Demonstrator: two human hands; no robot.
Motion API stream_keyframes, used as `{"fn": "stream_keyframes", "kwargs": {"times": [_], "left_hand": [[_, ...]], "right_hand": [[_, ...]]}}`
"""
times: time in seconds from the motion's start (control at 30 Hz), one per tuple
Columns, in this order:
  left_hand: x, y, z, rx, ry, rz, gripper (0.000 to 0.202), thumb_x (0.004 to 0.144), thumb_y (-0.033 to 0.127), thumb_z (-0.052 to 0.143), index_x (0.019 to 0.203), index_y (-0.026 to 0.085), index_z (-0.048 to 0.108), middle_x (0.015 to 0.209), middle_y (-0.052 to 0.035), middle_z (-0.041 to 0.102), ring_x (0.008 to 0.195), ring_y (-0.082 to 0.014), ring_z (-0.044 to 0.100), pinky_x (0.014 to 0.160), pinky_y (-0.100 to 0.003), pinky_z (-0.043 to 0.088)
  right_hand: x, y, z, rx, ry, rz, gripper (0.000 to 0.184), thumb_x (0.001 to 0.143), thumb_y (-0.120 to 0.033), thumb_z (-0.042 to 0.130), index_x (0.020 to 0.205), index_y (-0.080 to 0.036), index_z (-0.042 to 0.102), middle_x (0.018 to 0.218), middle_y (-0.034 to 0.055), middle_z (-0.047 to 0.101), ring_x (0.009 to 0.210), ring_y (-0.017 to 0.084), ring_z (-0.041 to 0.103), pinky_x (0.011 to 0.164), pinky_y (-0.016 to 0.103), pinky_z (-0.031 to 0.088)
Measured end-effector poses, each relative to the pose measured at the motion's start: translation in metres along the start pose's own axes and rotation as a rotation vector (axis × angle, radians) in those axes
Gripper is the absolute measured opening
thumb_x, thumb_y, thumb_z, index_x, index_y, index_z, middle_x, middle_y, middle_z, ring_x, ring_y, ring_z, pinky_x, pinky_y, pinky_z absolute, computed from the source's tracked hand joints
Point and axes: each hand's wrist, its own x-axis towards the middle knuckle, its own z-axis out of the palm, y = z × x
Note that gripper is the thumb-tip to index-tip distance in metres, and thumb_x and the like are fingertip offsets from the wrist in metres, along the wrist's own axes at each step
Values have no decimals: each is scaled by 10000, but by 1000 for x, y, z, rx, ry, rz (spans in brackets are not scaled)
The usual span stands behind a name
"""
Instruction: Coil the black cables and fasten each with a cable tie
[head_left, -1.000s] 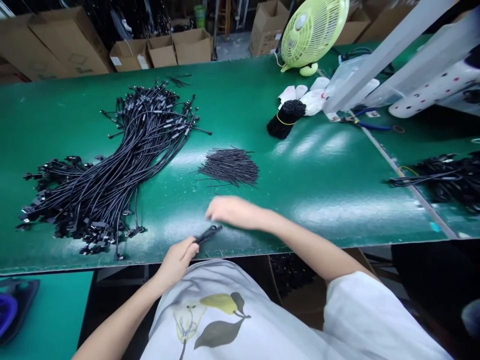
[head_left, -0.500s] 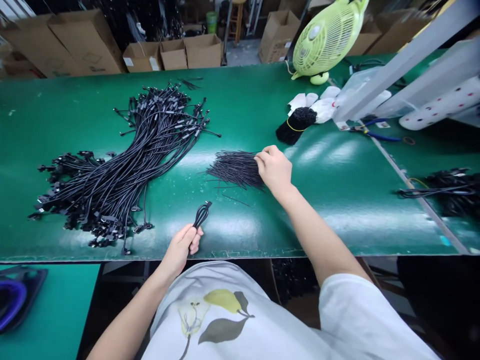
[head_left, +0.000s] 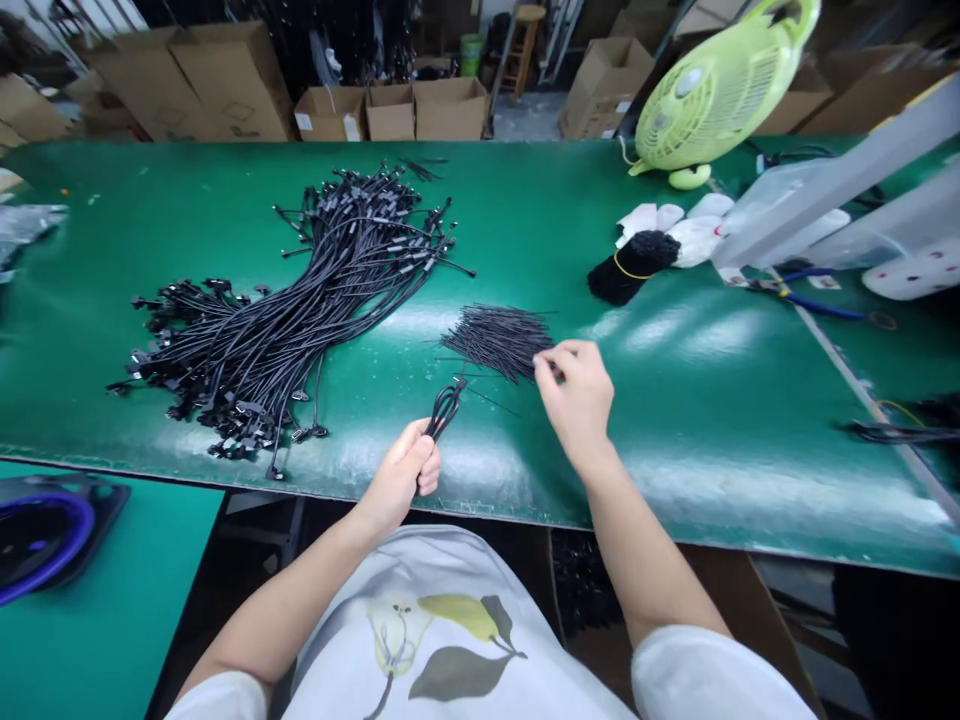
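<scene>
The left hand (head_left: 397, 470) was closed around a looped black cable (head_left: 444, 410), fingers curled tight on it, with the loop sticking up past the thumb. The right hand (head_left: 577, 400) sat just apart from it, thumb and fingers pinched together at the right edge of a small pile of thin black wires (head_left: 499, 340) (can't tell if a wire was actually caught in the pinch). That pile lay loose on a green work table (head_left: 540, 220), between the two hands and slightly ahead of them, with a few stray wires just off it. To the left was a big heap of black cables (head_left: 285, 310) with connectors on their ends, close beside the looped cable but not touching it. Further right, a black bundle (head_left: 634, 265) tied with a yellow band lay against some white paper pieces (head_left: 694, 235), and blue-handled pliers (head_left: 817, 305) sat near the table's far right side. A green fan (head_left: 720, 105) stood past the bundle, and cardboard boxes (head_left: 390, 110) lined the floor beyond the table. The person wore a white shirt (head_left: 442, 640) with a pear print.
</scene>
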Motion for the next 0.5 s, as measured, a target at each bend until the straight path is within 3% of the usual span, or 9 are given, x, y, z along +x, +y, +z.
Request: {"fn": "stream_keyframes", "kwargs": {"times": [0.13, 0.17, 0.23, 0.3, 0.37, 0.43, 0.5], "left_hand": [[-2, -2, -1, -16, -23, 21, 562, 828, 481, 659, 1254, 151, 501, 576, 96, 348, 457, -58, 269, 436, -173, 237], [-2, -4, -3, 10, -5, 45, 537, 838, 484, 642, 1239, 144, 530, 578, 90, 350, 460, -60, 272, 438, -177, 244], [0, -9, -8, 127, 62, 113, 461, 871, 468, 593, 1205, 150, 588, 602, 64, 408, 479, -70, 320, 456, -188, 284], [0, -11, -14, 332, 113, 203, 384, 894, 398, 559, 1207, 185, 624, 705, 9, 551, 576, -104, 471, 539, -208, 391], [-1, -9, -18, 563, 110, 288, 350, 897, 299, 533, 1222, 233, 642, 944, -46, 665, 850, -170, 604, 754, -261, 480], [-3, -4, -23, 709, 77, 331, 363, 882, 231, 520, 1215, 267, 659, 1125, -52, 672, 1107, -217, 576, 935, -310, 452], [-5, -1, -29, 711, 36, 287, 344, 863, 219, 529, 1163, 258, 693, 1043, -52, 694, 1093, -223, 587, 895, -303, 471]], "right_hand": [[-51, -52, 3, 491, -404, -6, 158, 857, -285, 583, 724, -211, 627, 831, 30, 607, 708, 150, 561, 604, 278, 451], [-63, -62, 4, 530, -458, -15, 154, 863, -278, 576, 730, -213, 621, 836, 28, 606, 694, 144, 558, 594, 275, 451], [-82, -76, 7, 471, -437, -72, 144, 882, -256, 546, 764, -215, 618, 867, 40, 608, 693, 143, 555, 613, 286, 459], [-89, -80, 10, 299, -376, -258, 159, 907, -226, 501, 807, -219, 624, 904, 61, 630, 731, 159, 566, 657, 307, 459], [-83, -79, 12, 129, -389, -555, 223, 936, -194, 430, 847, -219, 633, 990, 87, 661, 775, 175, 573, 669, 320, 445], [-70, -79, 11, 27, -459, -845, 298, 954, -160, 350, 880, -200, 636, 1074, 111, 667, 757, 176, 563, 630, 325, 423], [-57, -82, 6, -40, -506, -1066, 332, 953, -118, 309, 929, -160, 637, 1057, 136, 664, 746, 181, 554, 632, 330, 423]]}}
